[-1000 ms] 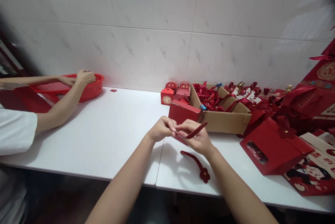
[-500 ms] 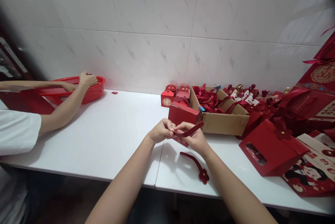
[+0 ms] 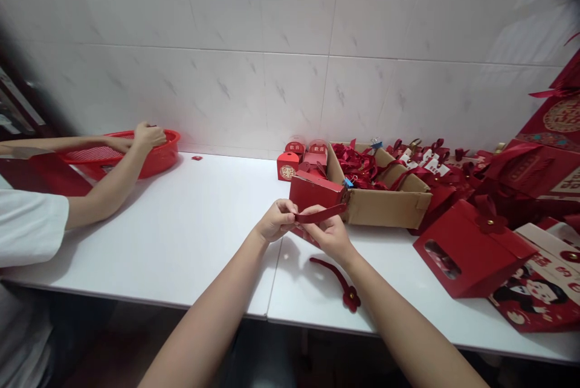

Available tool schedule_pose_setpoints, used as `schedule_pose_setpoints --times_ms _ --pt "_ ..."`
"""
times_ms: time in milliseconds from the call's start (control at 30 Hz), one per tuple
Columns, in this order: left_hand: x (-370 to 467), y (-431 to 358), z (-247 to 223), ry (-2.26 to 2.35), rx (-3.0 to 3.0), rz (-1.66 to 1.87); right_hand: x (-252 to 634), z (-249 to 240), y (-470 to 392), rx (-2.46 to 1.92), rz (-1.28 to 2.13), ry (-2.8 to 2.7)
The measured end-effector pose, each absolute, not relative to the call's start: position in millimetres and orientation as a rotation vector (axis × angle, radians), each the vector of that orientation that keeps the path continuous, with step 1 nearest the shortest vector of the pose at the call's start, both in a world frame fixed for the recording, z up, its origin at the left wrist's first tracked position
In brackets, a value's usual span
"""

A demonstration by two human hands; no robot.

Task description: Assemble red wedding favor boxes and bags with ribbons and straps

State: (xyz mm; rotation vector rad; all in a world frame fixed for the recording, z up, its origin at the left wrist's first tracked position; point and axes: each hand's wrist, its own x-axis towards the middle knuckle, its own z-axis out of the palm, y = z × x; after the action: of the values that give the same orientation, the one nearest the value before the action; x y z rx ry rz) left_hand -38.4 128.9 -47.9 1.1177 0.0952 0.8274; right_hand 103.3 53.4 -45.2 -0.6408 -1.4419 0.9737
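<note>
Between my hands a red strap (image 3: 321, 214) is stretched out above the table's near half. My left hand (image 3: 277, 220) pinches its left end with thumb and fingers. Beneath the strap, my right hand (image 3: 330, 234) is closed on it near the same end, and the free end points right. A second red strap with a flower-shaped end (image 3: 350, 297) and a gold stud lies on the table below my right wrist. Just behind my hands stands a red box (image 3: 316, 193), its lower part hidden by them.
A cardboard box (image 3: 385, 208) of red ribbons stands behind right, with small red boxes (image 3: 287, 165) beside it. Red gift boxes (image 3: 471, 250) crowd the right side. At left a co-worker's arm (image 3: 111, 185) reaches into a red basket (image 3: 170, 155). A tiled wall closes the back.
The strap has swung a little, its free end lower and flatter than before. My hands have shifted slightly; the whole view has drifted a little. The co-worker's hands stay at the basket.
</note>
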Motion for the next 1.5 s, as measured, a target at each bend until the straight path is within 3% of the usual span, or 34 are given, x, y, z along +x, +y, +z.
schedule_pose_setpoints --times_ms 433,767,1167,1500 --pt "-32 124 -51 0.12 1.111 0.728 105 -42 51 -0.626 0.924 -1.549" --pt "-29 122 -49 0.169 1.095 0.77 103 -41 54 -0.58 1.116 -1.423" --pt "-22 113 -37 0.367 1.004 1.184 91 -52 54 -0.807 0.736 -1.279" --pt "-25 112 -34 0.275 1.085 1.055 93 -46 55 -0.69 0.978 -1.175"
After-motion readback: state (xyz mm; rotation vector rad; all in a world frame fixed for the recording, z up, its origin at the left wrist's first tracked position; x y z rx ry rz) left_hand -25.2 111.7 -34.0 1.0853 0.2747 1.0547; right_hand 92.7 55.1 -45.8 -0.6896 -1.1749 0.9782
